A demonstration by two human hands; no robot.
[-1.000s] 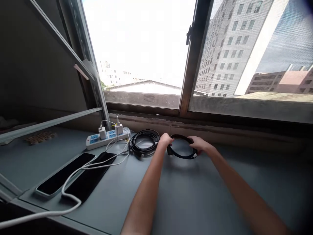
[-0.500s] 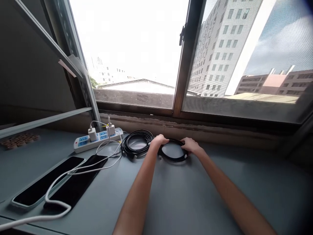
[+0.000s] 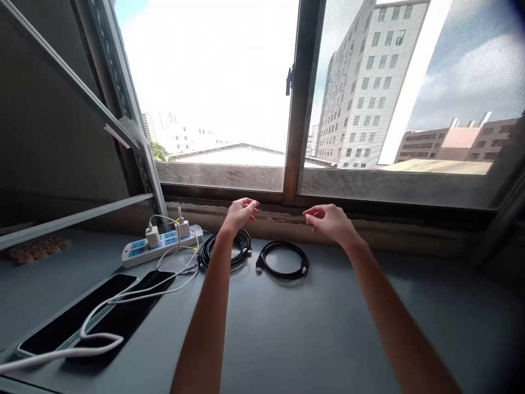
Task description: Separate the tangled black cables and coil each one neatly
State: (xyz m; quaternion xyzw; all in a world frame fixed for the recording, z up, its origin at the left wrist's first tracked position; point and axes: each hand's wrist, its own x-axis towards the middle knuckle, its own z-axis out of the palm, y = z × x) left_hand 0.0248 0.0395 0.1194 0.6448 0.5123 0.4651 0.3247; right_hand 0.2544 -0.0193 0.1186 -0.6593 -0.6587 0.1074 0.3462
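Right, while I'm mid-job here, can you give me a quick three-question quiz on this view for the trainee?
1. Count: how many coils of black cable lie on the grey tabletop?

2. True or false: the right hand is apart from the right-hand coil.

3. Multiple choice: what is plugged into the white power strip?
A) a desk lamp
B) two white chargers
C) a black laptop adapter

Key: 1. Two. 2. True. 3. B.
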